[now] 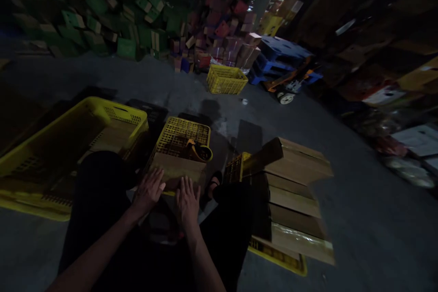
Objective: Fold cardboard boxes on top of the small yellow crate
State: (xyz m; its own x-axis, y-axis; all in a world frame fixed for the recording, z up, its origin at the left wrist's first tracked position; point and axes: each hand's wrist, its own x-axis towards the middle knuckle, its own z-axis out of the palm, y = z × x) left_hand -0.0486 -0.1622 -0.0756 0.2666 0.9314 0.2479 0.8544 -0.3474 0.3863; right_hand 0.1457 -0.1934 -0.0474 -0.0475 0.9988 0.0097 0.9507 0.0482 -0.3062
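Both forearms run up from the bottom edge over dark-clad knees. L hand and R hand lie palm-down side by side on the cardboard piece, fingers spread wide and gripping nothing. That piece lies directly in front of the knees, across the near end of the small yellow crate.

My read of the step is pressing the board flat. To do it well I'd:
- put weight through the palms, not the fingertips
- set the hands a bit wider apart so neither end lifts
- hold the board square on the crate rim so it can't slide toward the lap
- watch the tape dispenser, which sits just beyond the board's far edge, close enough to get nudged

The light is poor, so I can't tell if it's one sheet or a folded box.

Counts:
- hands: 2
- board under the hands: 1
- tape dispenser: 1
- yellow crates: 4 that I can make out, i.e. the small one, the big crate to the L, one under the flat stack and a far crate
- flat cardboard stack to the R: 1 pile, at least 4 layer edges showing
- sandalled foot: 1 in view
- blue pallets: 1 stack at the back, with a pallet jack just beside it
- green and red boxes against the back wall: too many and too dim to count
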